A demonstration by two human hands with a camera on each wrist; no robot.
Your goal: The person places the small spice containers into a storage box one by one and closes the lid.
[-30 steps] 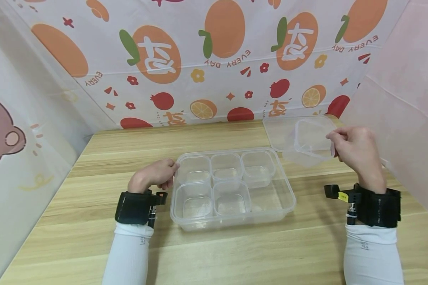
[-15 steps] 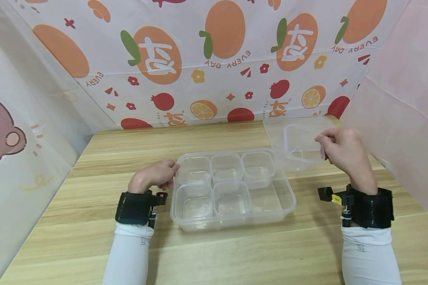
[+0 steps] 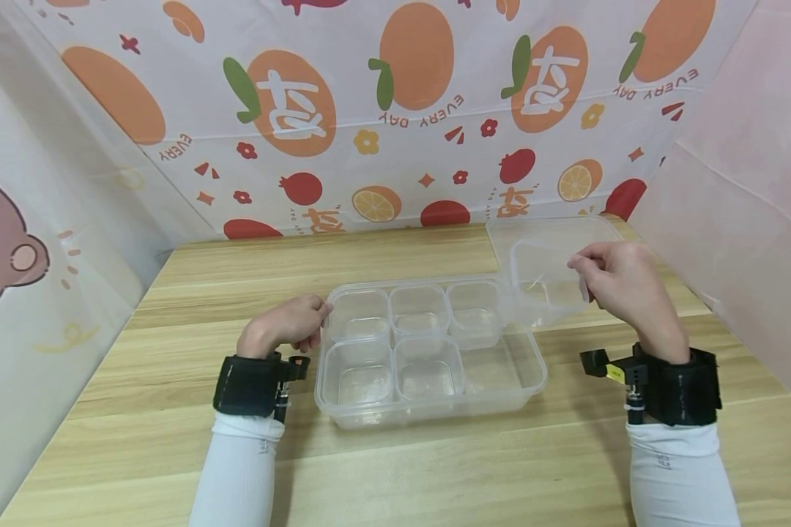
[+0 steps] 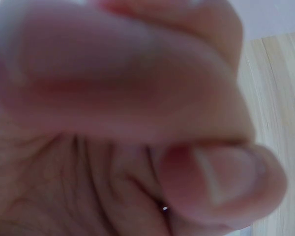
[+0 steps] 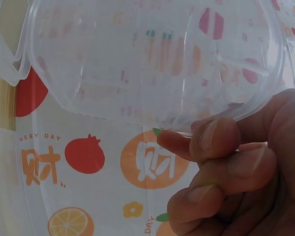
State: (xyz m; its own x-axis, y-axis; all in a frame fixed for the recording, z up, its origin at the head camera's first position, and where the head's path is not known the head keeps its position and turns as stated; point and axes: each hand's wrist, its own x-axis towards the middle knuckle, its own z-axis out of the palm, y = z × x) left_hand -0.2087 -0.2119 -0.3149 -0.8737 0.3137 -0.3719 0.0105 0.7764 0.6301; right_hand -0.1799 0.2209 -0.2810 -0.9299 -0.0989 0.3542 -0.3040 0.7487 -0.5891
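My right hand [image 3: 622, 282] pinches the rim of a small clear plastic container [image 3: 540, 289], tilted above the table beyond the right back corner of a large clear box [image 3: 428, 406]. In the right wrist view that container [image 5: 137, 64] hangs by its edge from thumb and fingers. Several small square containers [image 3: 362, 373] stand inside the box; its front right spot shows bare bottom. At the box's left rim, my left hand [image 3: 286, 322] grips the edge with curled fingers. Curled fingers and thumb fill the left wrist view, which hides the rim.
Behind the held container lies a flat clear lid [image 3: 510, 238] at the back right of the wooden table [image 3: 395, 476]. A fruit-print cloth [image 3: 395, 168] hangs along the table's back edge, with pale cloths at both sides.
My right hand has brought the small container left and slightly toward me, closer to the large box's back right corner. The left hand stays at the rim.
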